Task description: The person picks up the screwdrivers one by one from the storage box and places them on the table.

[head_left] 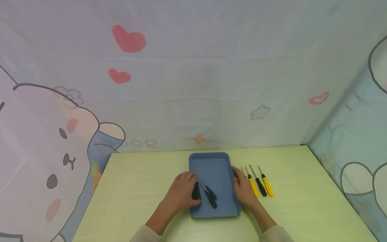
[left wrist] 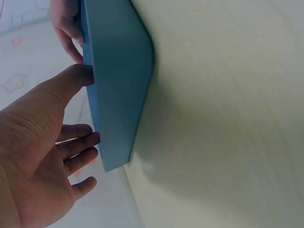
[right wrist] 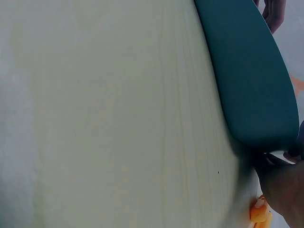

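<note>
A blue rectangular tray (head_left: pixel 216 168) lies on the table with several black-handled screwdrivers (head_left: pixel 213 201) inside it. My left hand (head_left: pixel 183 191) reaches over the tray's left edge, beside the black handles (head_left: pixel 197 192) nearest that side. From the left wrist, its fingers look spread, with thumb and fingertips right at the rim and no screwdriver visible between them. At the opposite side, my right hand (head_left: pixel 244 190) holds the tray's right edge. The right wrist view shows mostly the tray's outer wall (right wrist: pixel 251 76), with part of the right hand (right wrist: pixel 285 190) at its corner.
Right of the tray, several screwdrivers lie side by side: a yellow-handled one (head_left: pixel 253 187), a black-handled one (head_left: pixel 260 187) and another yellow one (head_left: pixel 267 187), plus one partly hidden by my right hand. Behind the pale green table (head_left: pixel 145 178) hangs a printed cloth (head_left: pixel 193 84).
</note>
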`<state>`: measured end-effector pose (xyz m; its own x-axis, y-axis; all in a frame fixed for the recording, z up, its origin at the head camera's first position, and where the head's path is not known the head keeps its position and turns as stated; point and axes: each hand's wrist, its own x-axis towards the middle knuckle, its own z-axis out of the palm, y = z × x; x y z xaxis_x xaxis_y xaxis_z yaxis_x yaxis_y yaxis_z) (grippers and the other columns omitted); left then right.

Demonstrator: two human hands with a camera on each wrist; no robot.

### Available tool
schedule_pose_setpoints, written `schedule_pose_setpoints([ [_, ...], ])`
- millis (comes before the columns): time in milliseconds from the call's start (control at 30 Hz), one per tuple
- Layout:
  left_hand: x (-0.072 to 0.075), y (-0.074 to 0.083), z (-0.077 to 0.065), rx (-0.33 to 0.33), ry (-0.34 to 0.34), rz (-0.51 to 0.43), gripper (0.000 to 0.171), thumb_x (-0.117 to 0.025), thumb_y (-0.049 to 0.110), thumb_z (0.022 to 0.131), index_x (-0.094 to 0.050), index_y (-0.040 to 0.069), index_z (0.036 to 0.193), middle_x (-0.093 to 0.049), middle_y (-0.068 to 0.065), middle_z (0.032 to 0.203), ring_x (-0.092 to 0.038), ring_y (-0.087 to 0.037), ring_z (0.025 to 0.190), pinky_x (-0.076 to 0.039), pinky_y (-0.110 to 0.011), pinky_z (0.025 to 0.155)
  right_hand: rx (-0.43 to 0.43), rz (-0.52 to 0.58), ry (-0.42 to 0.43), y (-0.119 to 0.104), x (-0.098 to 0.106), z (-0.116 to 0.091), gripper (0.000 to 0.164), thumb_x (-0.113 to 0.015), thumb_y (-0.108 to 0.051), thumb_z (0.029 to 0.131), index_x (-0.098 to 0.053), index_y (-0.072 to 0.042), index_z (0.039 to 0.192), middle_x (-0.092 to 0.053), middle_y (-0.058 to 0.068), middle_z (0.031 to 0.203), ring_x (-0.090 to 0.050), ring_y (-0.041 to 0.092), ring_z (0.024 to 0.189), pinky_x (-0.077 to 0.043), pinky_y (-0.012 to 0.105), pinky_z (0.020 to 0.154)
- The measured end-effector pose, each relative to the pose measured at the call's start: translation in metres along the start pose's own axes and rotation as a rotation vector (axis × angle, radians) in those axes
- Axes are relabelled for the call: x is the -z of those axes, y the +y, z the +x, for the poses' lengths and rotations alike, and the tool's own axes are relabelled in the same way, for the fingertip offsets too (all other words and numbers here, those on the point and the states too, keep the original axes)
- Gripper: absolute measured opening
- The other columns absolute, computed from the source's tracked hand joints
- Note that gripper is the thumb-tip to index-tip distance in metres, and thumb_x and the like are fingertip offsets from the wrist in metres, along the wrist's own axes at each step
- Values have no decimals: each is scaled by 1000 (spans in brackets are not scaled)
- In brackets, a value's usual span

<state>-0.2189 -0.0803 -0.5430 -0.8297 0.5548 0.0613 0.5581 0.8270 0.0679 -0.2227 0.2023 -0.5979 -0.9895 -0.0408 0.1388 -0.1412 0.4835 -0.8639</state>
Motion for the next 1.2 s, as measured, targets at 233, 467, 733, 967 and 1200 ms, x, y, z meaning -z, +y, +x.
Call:
schedule_pose_setpoints([
  [233,11,4,-1,-11,-50,67,91,-88,62,78,-58,6,143,-56,-8,142,-49,-29,138,-41,-50,119,3,-5,8,0,-1,0,47,-41,2,110,-43,4,157,-49,29,156,-48,46,144,-39,62,118],
  [467,7,6,2,4,-126,114,93,-88,61,76,-59,5,144,-54,-9,144,-45,-29,142,-34,-55,123,-9,-14,7,2,-2,-1,47,-41,1,110,-42,3,157,-49,27,157,-48,45,144,-39,61,119],
  [733,7,6,4,2,-141,173,87,-88,62,77,-64,5,137,-54,-10,143,-42,-27,145,-33,-57,124,5,-26,23,0,-1,0,47,-41,0,110,-43,3,156,-50,27,156,-50,45,143,-40,62,118],
  [967,3,6,4,-23,-151,207,87,-88,62,77,-65,5,138,-53,-11,149,-42,-27,147,-34,-56,124,-3,-30,28,2,-3,-1,46,-41,0,110,-44,3,156,-51,26,156,-51,45,142,-41,61,117],
  [1200,5,8,6,-19,-163,230,87,-90,61,75,-65,6,138,-55,-10,148,-45,-27,144,-35,-56,123,17,-24,37,1,-4,-1,46,-41,1,110,-44,4,156,-51,27,155,-51,45,142,-40,62,117],
])
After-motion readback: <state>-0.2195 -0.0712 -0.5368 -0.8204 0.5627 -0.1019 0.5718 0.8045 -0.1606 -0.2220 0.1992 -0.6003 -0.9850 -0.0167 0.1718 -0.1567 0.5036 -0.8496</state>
